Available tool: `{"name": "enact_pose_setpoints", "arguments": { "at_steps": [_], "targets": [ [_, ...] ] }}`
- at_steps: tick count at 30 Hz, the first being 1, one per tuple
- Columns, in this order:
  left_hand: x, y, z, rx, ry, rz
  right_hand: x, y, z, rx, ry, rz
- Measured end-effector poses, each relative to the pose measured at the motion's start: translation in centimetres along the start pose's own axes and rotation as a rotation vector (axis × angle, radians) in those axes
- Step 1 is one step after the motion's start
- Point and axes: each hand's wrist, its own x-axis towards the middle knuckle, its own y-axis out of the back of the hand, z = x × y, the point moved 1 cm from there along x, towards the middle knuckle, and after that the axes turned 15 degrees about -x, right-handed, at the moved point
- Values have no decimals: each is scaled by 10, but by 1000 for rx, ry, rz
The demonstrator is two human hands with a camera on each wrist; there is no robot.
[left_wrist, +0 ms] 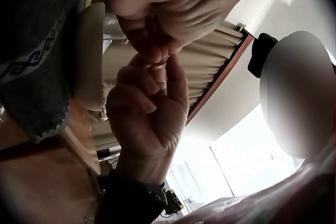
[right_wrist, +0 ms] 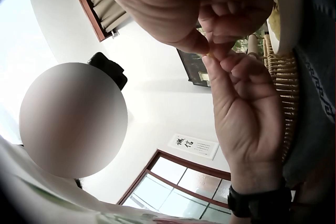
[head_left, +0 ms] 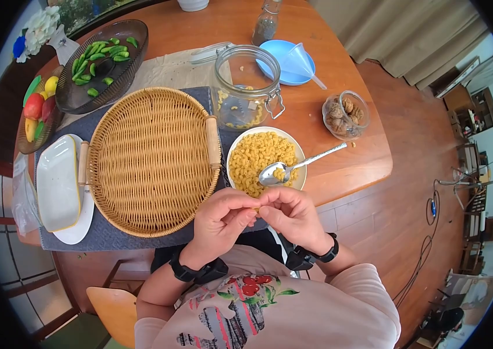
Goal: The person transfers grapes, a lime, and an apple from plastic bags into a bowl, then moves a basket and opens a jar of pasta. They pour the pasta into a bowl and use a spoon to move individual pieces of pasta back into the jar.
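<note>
Fingertips of the left hand point(head_left: 217, 220) and right hand point(head_left: 294, 218) meet just in front of the bowl point(head_left: 300, 150) of yellow macaroni point(head_left: 256, 152). Between them both hands pinch a tiny yellow piece point(head_left: 257, 210), apparently macaroni, mostly covered by the fingers. A speck of yellow also shows in the right wrist view, where the right hand point(right_wrist: 168, 3) is above the left hand point(right_wrist: 247, 113). In the left wrist view the left hand point(left_wrist: 178, 3) is above the right hand point(left_wrist: 149, 111). A metal spoon point(head_left: 320, 155) lies in the bowl, some macaroni on it.
Left of the bowl lies a round wicker tray point(head_left: 153, 160), with a white dish point(head_left: 58, 183) beyond. Behind the bowl stands an open glass jar point(head_left: 245, 96) with some macaroni. Blue plate point(head_left: 301, 52) with funnel, walnut jar point(head_left: 345, 116) and dark tray point(head_left: 66, 99) of green peppers are farther out.
</note>
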Motion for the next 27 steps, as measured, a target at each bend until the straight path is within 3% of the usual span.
{"name": "enact_pose_setpoints", "arguments": {
  "at_steps": [11, 18, 21, 23, 27],
  "targets": [
    [-1, -1, 2, 60, -80, 38, 0, -3, 8, -122, 233, 19],
    [0, -4, 3, 55, -138, 7, -2, -7, 3, -300, 208, 47],
    [-4, -4, 1, 31, -133, 25, 4, 3, -5, -327, 230, 109],
    [-7, 0, -5, 8, -111, 30, 12, 15, -18, -488, 347, 286],
    [-10, 10, -19, 30, -55, 39, 45, 34, -51, -755, 410, 521]
  ]
}}
